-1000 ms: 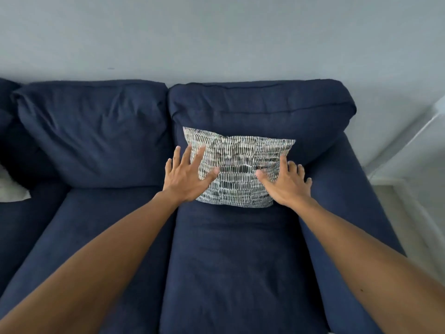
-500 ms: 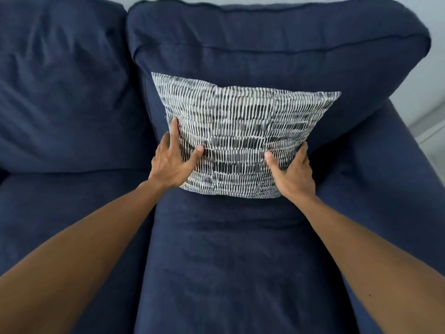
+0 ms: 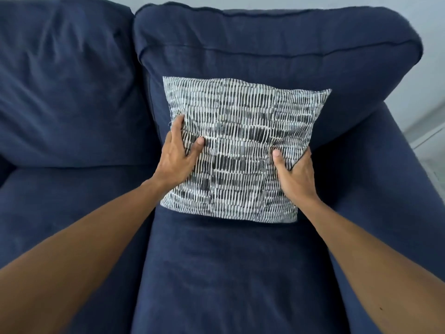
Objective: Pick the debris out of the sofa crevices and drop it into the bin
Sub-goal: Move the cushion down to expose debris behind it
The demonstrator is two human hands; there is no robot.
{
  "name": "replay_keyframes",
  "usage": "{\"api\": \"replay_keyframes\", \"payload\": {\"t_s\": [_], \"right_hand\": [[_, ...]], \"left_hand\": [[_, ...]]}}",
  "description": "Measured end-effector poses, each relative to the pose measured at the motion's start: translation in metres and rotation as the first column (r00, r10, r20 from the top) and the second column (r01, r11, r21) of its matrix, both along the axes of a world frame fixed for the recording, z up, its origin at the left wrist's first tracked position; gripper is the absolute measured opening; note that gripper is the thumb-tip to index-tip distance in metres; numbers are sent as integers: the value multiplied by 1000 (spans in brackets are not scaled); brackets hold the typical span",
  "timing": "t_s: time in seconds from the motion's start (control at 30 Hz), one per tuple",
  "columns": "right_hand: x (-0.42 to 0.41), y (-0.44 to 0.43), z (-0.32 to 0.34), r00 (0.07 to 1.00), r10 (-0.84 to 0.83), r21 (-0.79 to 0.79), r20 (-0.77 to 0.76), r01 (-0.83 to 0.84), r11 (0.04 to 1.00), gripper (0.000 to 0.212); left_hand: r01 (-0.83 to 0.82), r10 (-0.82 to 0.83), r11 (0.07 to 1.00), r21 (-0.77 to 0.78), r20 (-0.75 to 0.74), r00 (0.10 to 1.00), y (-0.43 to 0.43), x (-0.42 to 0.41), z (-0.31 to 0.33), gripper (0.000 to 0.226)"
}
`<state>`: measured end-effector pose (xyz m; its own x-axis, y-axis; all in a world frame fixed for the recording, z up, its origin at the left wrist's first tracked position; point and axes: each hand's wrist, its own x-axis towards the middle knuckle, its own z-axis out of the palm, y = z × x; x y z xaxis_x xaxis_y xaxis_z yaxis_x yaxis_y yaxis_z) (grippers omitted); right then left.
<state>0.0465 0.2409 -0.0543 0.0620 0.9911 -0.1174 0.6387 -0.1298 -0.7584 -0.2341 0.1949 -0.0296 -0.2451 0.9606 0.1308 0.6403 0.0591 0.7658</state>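
Note:
A black-and-white patterned throw pillow (image 3: 240,145) leans against the right back cushion (image 3: 265,44) of a dark blue sofa, its lower edge just above the right seat cushion (image 3: 228,273). My left hand (image 3: 177,155) grips the pillow's left edge, thumb on the front and fingers behind. My right hand (image 3: 295,172) grips its right edge the same way. No debris and no bin are in view. The crevice behind the pillow is hidden.
The left back cushion (image 3: 65,80) and left seat cushion (image 3: 72,201) lie beside it, with a seam between the seats. The sofa's right armrest (image 3: 390,177) runs along the right. Pale floor and wall (image 3: 431,131) show at the far right.
My hands went from resting flat on the pillow's lower corners to gripping its sides. The pillow has risen slightly off the seat, and the view has closed in on the sofa.

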Motion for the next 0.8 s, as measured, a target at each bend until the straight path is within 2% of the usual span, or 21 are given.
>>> {"api": "replay_keyframes", "payload": {"t_s": [0.2,0.4,0.63,0.8], "right_hand": [[19,-43,23,1000,14,-73,7,-13,997,116],[38,-99,25,998,33,-167,52,-24,986,119],[54,-169,7,992,87,-281,88,-59,958,105],[63,-201,-14,989,104,-347,106,-61,936,106]], "left_hand": [[-24,22,997,-72,-37,999,-52,19,19,82],[-79,62,973,-218,-84,995,-116,41,13,83],[-135,99,913,-385,-110,989,-190,64,-10,82],[-157,109,881,-446,-130,985,-222,72,-32,82]]}}
